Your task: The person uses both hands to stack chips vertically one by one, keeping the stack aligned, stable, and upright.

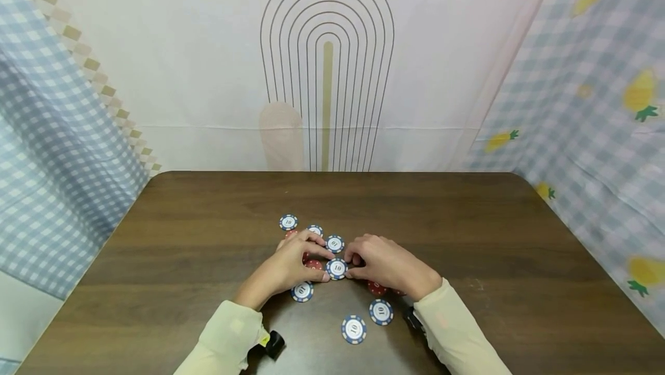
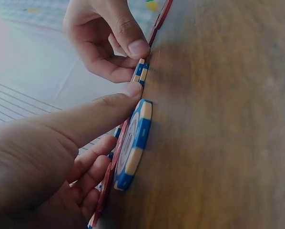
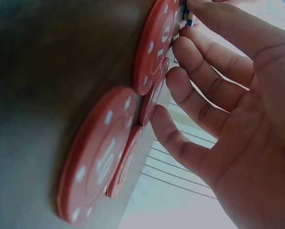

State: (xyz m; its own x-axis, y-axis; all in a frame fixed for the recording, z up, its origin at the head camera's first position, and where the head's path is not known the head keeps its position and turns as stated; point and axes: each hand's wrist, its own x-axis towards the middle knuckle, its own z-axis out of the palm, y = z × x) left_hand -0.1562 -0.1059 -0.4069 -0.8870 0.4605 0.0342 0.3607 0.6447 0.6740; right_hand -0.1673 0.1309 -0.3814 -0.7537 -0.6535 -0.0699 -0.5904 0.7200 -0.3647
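Observation:
Between my two hands, blue-and-white poker chips (image 1: 337,269) lie stacked, marked 10 on top; two layers of edge show in the left wrist view. My left hand (image 1: 288,265) grips the stack's left side, thumb (image 2: 132,89) at the near edge and index finger at the far edge. From the opposite side, my right hand (image 1: 387,262) holds it with thumb and index finger, its other fingers bent loosely. Red chips (image 1: 314,264) lie partly hidden under the left hand. More red chips (image 3: 102,157) lie beneath the right palm.
A blue chip (image 1: 335,243) sits just beyond the stack, with another blue chip (image 1: 288,222) at the far left. Nearer me lie a blue chip (image 1: 302,291) by the left wrist and two more, one (image 1: 354,329) closest. The brown wooden table (image 1: 493,248) meets a patterned cloth behind.

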